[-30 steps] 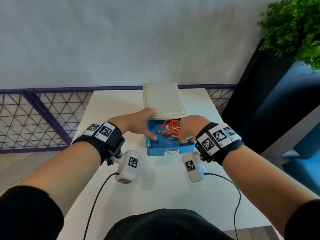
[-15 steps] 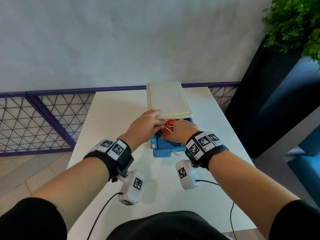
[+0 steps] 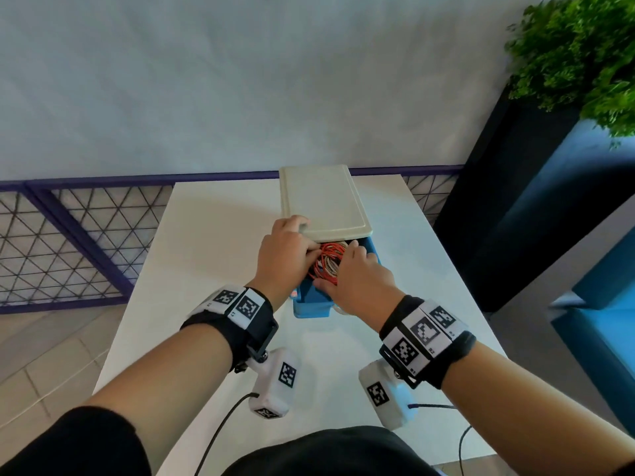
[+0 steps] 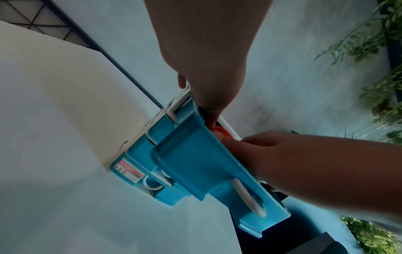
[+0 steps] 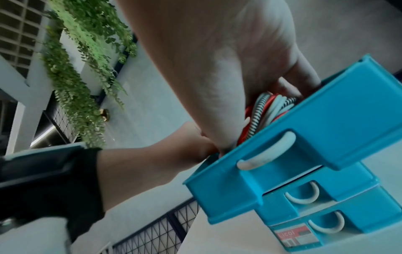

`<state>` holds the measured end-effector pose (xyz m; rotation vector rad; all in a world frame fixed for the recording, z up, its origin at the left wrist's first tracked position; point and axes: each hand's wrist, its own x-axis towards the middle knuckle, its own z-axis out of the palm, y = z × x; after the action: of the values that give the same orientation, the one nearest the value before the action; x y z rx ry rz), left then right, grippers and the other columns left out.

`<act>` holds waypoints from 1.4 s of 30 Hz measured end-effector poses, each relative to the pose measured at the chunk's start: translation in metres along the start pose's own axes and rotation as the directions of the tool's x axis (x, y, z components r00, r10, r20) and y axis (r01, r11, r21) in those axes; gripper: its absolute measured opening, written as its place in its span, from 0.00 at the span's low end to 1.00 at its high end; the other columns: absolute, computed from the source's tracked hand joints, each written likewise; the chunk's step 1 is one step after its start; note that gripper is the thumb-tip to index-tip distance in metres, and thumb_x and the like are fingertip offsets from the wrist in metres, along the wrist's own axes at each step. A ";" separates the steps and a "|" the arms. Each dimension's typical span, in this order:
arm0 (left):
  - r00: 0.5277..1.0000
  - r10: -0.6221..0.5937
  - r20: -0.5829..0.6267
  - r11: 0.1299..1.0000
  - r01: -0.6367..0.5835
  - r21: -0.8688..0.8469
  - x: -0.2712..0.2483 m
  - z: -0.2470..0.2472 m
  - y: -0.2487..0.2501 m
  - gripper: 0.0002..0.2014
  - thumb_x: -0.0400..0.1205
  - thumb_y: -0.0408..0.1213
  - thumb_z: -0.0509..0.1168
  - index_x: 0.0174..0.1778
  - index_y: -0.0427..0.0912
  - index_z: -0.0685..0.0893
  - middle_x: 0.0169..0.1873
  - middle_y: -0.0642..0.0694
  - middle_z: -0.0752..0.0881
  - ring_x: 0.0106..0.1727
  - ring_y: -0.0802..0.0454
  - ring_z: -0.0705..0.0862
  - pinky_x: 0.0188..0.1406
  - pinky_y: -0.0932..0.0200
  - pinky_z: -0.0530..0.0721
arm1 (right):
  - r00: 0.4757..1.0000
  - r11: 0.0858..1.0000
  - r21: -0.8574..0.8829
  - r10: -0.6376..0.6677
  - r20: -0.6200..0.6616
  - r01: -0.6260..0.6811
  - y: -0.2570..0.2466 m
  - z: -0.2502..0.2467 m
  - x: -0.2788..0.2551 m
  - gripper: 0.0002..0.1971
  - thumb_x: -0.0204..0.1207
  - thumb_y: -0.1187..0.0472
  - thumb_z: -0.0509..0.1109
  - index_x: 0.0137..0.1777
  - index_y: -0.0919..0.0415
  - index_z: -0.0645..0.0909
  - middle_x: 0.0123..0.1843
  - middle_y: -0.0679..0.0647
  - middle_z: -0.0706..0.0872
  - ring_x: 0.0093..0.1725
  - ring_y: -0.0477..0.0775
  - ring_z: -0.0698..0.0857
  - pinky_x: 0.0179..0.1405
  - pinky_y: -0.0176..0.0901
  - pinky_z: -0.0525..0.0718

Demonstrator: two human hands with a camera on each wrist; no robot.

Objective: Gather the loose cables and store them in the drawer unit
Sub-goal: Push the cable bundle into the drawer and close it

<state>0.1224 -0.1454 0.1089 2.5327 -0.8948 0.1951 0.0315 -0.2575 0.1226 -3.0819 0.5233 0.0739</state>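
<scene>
A drawer unit (image 3: 323, 201) with a cream top stands on the white table (image 3: 213, 242); its blue top drawer (image 3: 311, 308) is pulled out toward me. A bundle of red and striped cables (image 3: 328, 261) lies in that drawer. My left hand (image 3: 311, 247) comes in from the left, fingers curled onto the bundle, one finger on the cream top's corner. My right hand (image 3: 343, 266) grips the bundle from the right, thumb low in the drawer. In the right wrist view the cables (image 5: 267, 110) sit under the right hand (image 5: 250, 77), inside the drawer (image 5: 326, 123). Two lower drawers (image 5: 304, 194) are closed.
A purple mesh railing (image 3: 68, 242) runs behind and left of the table. A dark planter with green foliage (image 3: 584, 56) and blue seating (image 3: 604, 304) stand to the right. Bare tabletop lies left of the unit and in front of the drawer.
My left hand left the drawer's left wall and moved onto the cables. Both hands pushed further back toward the unit, bunching the bundle under the cream top's edge.
</scene>
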 end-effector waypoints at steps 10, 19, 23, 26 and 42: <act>0.999 -0.019 0.032 0.991 0.023 -0.133 -0.003 -0.003 0.001 0.12 0.78 0.45 0.68 0.56 0.49 0.89 0.74 0.46 0.75 0.76 0.44 0.67 0.72 0.51 0.69 | 0.994 0.993 -0.108 0.065 0.088 -0.055 -0.008 0.003 0.019 0.34 0.84 0.41 0.55 0.72 0.75 0.65 0.65 0.65 0.75 0.61 0.60 0.78 0.40 0.42 0.73; 0.919 -0.013 0.393 0.947 0.138 -0.292 0.001 -0.042 -0.009 0.36 0.72 0.52 0.73 0.76 0.54 0.68 0.79 0.54 0.67 0.80 0.52 0.65 0.73 0.58 0.66 | 0.978 0.964 0.259 -0.106 0.182 0.056 0.016 -0.016 0.032 0.34 0.78 0.35 0.60 0.66 0.67 0.77 0.59 0.61 0.84 0.55 0.61 0.83 0.44 0.45 0.75; 0.805 -0.005 0.593 0.961 0.168 -0.220 0.001 -0.047 -0.009 0.55 0.67 0.55 0.76 0.83 0.55 0.47 0.81 0.64 0.45 0.83 0.62 0.40 0.82 0.56 0.47 | 0.958 0.939 0.252 -0.267 0.101 0.235 0.033 -0.035 0.017 0.23 0.82 0.47 0.62 0.68 0.64 0.74 0.61 0.60 0.80 0.64 0.62 0.79 0.53 0.48 0.77; 0.740 -0.013 0.672 0.996 0.070 -0.058 0.004 -0.045 -0.006 0.64 0.62 0.63 0.75 0.82 0.51 0.36 0.81 0.59 0.32 0.80 0.58 0.27 0.83 0.39 0.42 | 0.843 0.854 0.118 -0.520 0.141 0.507 0.040 -0.024 0.012 0.26 0.85 0.52 0.59 0.77 0.65 0.64 0.76 0.61 0.65 0.77 0.61 0.64 0.75 0.62 0.66; 0.827 0.001 0.562 0.991 -0.075 0.109 0.004 -0.044 0.003 0.63 0.52 0.71 0.74 0.80 0.50 0.56 0.81 0.52 0.53 0.81 0.45 0.51 0.81 0.47 0.55 | 0.895 0.795 0.412 -0.400 -0.196 0.445 0.035 0.002 0.026 0.14 0.77 0.61 0.72 0.62 0.60 0.85 0.64 0.54 0.74 0.60 0.53 0.77 0.57 0.34 0.73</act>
<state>0.1245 -0.1294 0.1504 2.7361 -1.1766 -0.5359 0.0441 -0.2985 0.1187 -2.6662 -0.1539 -0.1821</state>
